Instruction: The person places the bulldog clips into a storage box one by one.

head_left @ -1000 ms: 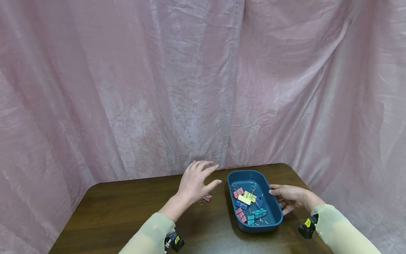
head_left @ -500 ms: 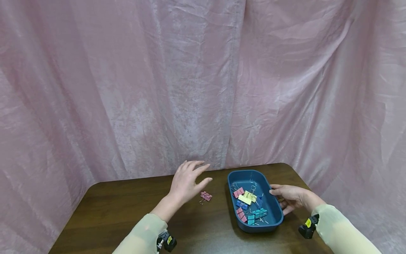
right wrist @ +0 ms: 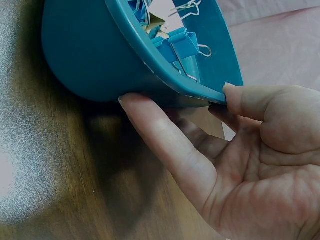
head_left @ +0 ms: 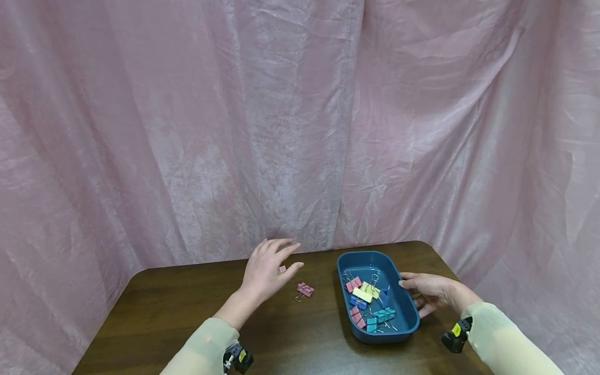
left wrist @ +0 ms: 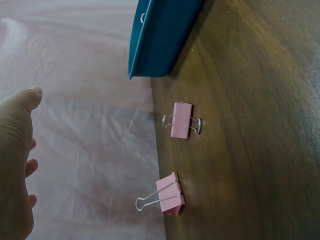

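My left hand [head_left: 265,268] hovers above the table with fingers extended and thumb apart, holding nothing. One pink binder clip [head_left: 305,289] lies on the wood just right of it. Another pink binder clip [head_left: 282,269] peeks out between thumb and forefinger, mostly covered by the hand; the left wrist view shows this second clip [left wrist: 170,193] whole, resting beyond the first. On the right, my right hand [head_left: 428,291] grips the side of a blue plastic box [head_left: 408,317]. Its thumb [right wrist: 242,100] presses the rim while the other fingers lie against the outer wall.
Inside the box are several binder clips: pink, yellow [head_left: 362,295], blue [head_left: 358,302] and teal [head_left: 384,314]. The brown wooden table [head_left: 178,312] has rounded far corners. A pink curtain [head_left: 253,130] hangs directly behind its back edge.
My left hand has drifted left, away from the box. The nearer pink clip is uncovered now, and part of a second one shows. The right hand and box stay put.
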`<state>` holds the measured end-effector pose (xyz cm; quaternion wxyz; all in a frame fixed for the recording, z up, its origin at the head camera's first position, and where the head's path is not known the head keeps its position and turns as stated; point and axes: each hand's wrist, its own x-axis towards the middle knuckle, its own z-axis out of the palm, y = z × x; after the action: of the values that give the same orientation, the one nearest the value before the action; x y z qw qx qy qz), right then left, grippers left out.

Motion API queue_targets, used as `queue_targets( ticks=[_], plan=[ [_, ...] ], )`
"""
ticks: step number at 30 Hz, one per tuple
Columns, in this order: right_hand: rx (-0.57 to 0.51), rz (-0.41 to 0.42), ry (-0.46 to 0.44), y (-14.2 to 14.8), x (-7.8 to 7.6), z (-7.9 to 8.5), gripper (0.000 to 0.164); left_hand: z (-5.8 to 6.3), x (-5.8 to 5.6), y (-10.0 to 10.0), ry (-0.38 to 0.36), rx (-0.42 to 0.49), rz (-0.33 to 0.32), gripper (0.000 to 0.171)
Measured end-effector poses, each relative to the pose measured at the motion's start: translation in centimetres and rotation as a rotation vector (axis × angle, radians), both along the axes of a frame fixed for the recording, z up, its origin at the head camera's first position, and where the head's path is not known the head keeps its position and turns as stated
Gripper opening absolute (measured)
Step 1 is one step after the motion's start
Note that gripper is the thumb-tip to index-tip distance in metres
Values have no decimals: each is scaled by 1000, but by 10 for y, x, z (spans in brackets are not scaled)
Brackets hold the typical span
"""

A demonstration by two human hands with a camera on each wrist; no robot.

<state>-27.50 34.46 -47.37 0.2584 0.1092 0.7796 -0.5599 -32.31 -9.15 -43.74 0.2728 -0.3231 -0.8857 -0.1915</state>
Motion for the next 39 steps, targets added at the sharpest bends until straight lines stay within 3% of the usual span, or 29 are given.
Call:
queue_targets(
  ticks=[7,13,39],
  plan=[
    [12,-7,2,-1,1,1,57,-3,-1,-7,22,-5,10,49],
    [15,-7,0,-1,0,-1,56,-8,-1,-13,-6,-23,40,49],
    [7,3,-2,0,0,1,58,-24,-3,-30,10,-36,56,41]
  ],
)
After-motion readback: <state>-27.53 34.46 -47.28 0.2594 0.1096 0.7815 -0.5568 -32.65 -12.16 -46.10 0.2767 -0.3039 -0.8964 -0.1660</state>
